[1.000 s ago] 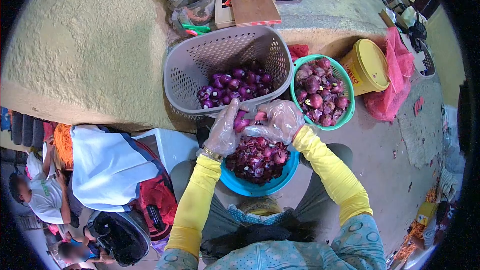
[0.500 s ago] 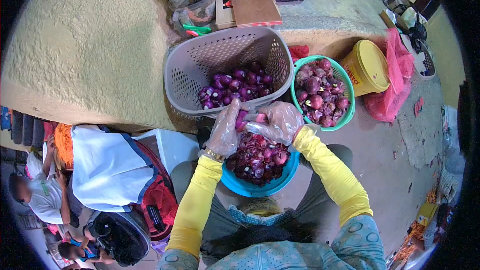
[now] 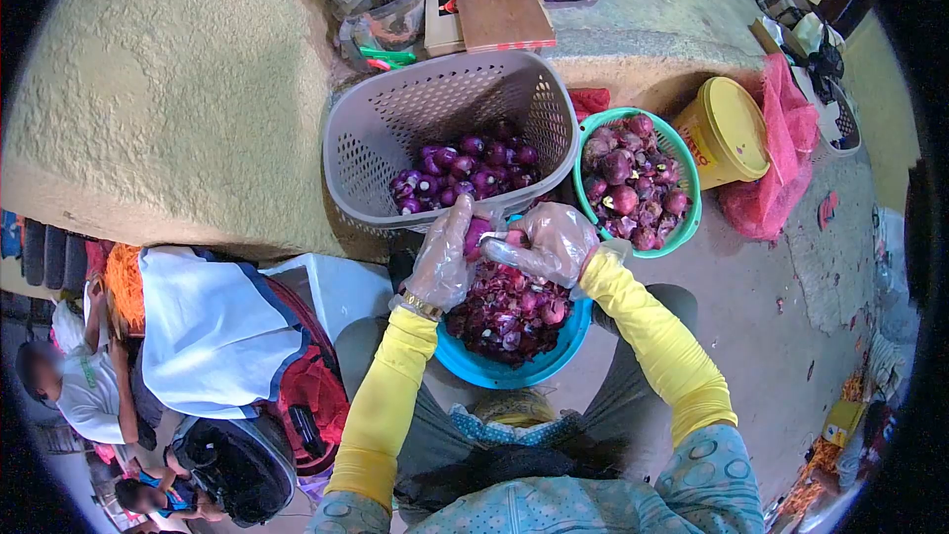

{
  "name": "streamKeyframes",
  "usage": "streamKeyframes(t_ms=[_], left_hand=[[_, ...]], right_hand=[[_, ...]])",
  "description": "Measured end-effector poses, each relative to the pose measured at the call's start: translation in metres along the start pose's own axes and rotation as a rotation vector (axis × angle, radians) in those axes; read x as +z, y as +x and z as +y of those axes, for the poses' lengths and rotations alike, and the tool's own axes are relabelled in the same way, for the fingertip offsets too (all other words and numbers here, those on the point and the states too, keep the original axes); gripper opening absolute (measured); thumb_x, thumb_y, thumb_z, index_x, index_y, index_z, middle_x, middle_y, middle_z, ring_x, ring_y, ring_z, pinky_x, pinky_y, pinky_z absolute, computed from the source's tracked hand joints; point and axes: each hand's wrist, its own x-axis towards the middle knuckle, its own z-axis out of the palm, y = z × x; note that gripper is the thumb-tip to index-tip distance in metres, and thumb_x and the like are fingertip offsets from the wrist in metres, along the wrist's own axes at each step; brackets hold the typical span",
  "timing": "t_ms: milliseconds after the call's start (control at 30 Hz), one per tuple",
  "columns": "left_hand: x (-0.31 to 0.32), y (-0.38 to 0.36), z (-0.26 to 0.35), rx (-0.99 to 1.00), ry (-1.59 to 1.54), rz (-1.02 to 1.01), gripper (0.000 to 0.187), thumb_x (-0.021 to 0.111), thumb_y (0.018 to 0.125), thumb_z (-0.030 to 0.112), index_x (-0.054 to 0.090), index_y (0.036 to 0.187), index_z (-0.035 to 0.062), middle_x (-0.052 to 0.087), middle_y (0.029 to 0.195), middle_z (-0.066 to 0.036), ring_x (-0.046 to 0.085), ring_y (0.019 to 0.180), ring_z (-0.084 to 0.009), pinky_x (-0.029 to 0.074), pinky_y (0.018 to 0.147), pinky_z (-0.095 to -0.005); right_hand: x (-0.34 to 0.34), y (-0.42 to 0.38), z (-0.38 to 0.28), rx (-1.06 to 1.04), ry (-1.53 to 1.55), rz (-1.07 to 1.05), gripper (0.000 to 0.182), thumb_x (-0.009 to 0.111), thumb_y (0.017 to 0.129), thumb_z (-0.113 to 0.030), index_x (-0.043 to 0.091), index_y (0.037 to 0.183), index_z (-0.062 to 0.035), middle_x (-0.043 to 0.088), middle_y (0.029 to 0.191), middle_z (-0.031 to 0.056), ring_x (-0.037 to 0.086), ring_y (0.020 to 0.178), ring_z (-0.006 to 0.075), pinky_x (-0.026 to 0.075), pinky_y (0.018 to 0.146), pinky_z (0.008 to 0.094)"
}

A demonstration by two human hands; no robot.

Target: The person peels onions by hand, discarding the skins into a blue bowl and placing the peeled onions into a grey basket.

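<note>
Both my hands wear clear plastic gloves over yellow sleeves. My left hand (image 3: 442, 262), with a gold watch at its wrist, is closed on a red onion (image 3: 475, 237). Close beside it, my right hand (image 3: 556, 245) is closed, its thumb against the onion; something small and pinkish shows at its fingers, too indistinct to name. Below the hands stands a blue basin (image 3: 494, 376) of onion skins (image 3: 504, 321) with some onions among them. Just beyond is a grey perforated basket (image 3: 386, 89) holding shiny peeled onions (image 3: 465, 166).
At the right, a green basket (image 3: 697, 203) holds unpeeled onions (image 3: 623, 173). Behind it are a yellow lidded bucket (image 3: 732, 129) and a pink mesh bag (image 3: 766, 193). A white cloth (image 3: 217, 326) covers something at the left. Two people (image 3: 94, 386) are at the far left.
My fingers have shifted slightly around the onion, and the right thumb now lies closer against it. The baskets and basin stay in place.
</note>
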Motion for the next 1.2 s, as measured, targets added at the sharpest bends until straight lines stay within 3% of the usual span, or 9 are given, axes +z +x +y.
streamKeyframes(t_ms=[100,167,300,367,600,667,867,1000,1200], left_hand=[[-0.003,0.005,-0.01,0.001,-0.075,-0.029,0.056,0.042,0.111,0.05,0.067,0.114,0.0,0.067,0.101,-0.008,0.065,0.091,-0.0166,0.054,0.087,-0.0335],[0.0,0.002,-0.001,-0.13,-0.221,-0.024,0.056,0.042,0.11,0.05,0.067,0.116,0.0003,0.068,0.103,-0.008,0.067,0.092,-0.0171,0.056,0.086,-0.0335],[0.006,-0.002,0.007,-0.166,-0.328,-0.012,0.056,0.042,0.11,0.05,0.066,0.118,0.0005,0.069,0.103,-0.008,0.067,0.093,-0.017,0.057,0.084,-0.0328],[0.007,-0.003,0.007,-0.167,-0.333,-0.015,0.057,0.044,0.109,0.053,0.065,0.121,0.0012,0.068,0.103,-0.008,0.067,0.093,-0.0176,0.058,0.084,-0.0341],[-0.009,0.002,-0.004,-0.245,-0.487,-0.145,0.061,0.045,0.107,0.059,0.062,0.13,0.0055,0.07,0.112,-0.012,0.069,0.099,-0.0204,0.058,0.083,-0.0345],[0.004,-0.003,0.012,-0.272,-0.677,-0.087,0.054,0.051,0.107,0.052,0.06,0.136,0.0066,0.07,0.116,-0.012,0.07,0.102,-0.0223,0.058,0.083,-0.0345],[0.004,-0.003,0.016,-0.189,-0.635,-0.068,0.048,0.063,0.103,0.031,0.056,0.143,0.0064,0.069,0.12,-0.01,0.068,0.107,-0.0249,0.057,0.09,-0.0356],[-0.009,0.002,-0.001,-0.222,-0.634,-0.008,0.046,0.064,0.103,0.031,0.056,0.142,0.0068,0.068,0.122,-0.01,0.067,0.107,-0.0244,0.056,0.092,-0.0346],[-0.012,0.001,-0.003,-0.135,-0.725,0.112,0.038,0.06,0.106,0.028,0.056,0.136,0.0043,0.063,0.126,-0.015,0.064,0.112,-0.0283,0.057,0.096,-0.044]], right_hand=[[-0.002,-0.003,-0.004,-0.14,0.064,0.091,0.063,0.06,0.092,-0.068,0.072,0.075,-0.0081,0.064,0.068,0.0231,0.065,0.069,0.0449,0.052,0.066,0.0505],[0.002,-0.002,0.0,-0.188,-0.089,0.094,0.057,0.068,0.093,-0.057,0.069,0.065,-0.0079,0.062,0.053,0.0099,0.064,0.051,0.029,0.052,0.056,0.0411],[-0.001,-0.003,-0.002,-0.208,-0.118,0.058,0.054,0.07,0.091,-0.057,0.072,0.069,-0.008,0.062,0.055,0.0119,0.064,0.054,0.0336,0.052,0.057,0.0432],[0.002,-0.004,0.0,-0.211,-0.118,0.011,0.058,0.064,0.089,-0.067,0.076,0.074,-0.0134,0.064,0.059,0.0163,0.067,0.059,0.0375,0.053,0.062,0.0483],[0.006,-0.004,-0.002,-0.203,-0.204,-0.107,0.055,0.064,0.088,-0.068,0.077,0.076,-0.0158,0.066,0.059,0.0108,0.069,0.059,0.032,0.055,0.063,0.0473],[0.009,-0.003,0.002,-0.237,-0.226,-0.08,0.055,0.064,0.088,-0.068,0.077,0.077,-0.0162,0.066,0.059,0.0103,0.069,0.06,0.0318,0.055,0.064,0.047],[0.004,-0.006,-0.003,-0.253,-0.259,-0.135,0.055,0.063,0.089,-0.069,0.077,0.076,-0.017,0.067,0.063,0.0125,0.07,0.065,0.0335,0.055,0.066,0.047],[-0.005,-0.008,-0.014,-0.245,-0.277,-0.233,0.059,0.061,0.088,-0.072,0.075,0.073,-0.0174,0.066,0.065,0.0146,0.067,0.066,0.0371,0.053,0.064,0.0495],[-0.001,-0.01,-0.013,-0.277,-0.277,-0.27,0.062,0.06,0.088,-0.074,0.072,0.068,-0.0163,0.066,0.066,0.015,0.066,0.068,0.0397,0.051,0.065,0.0518]])
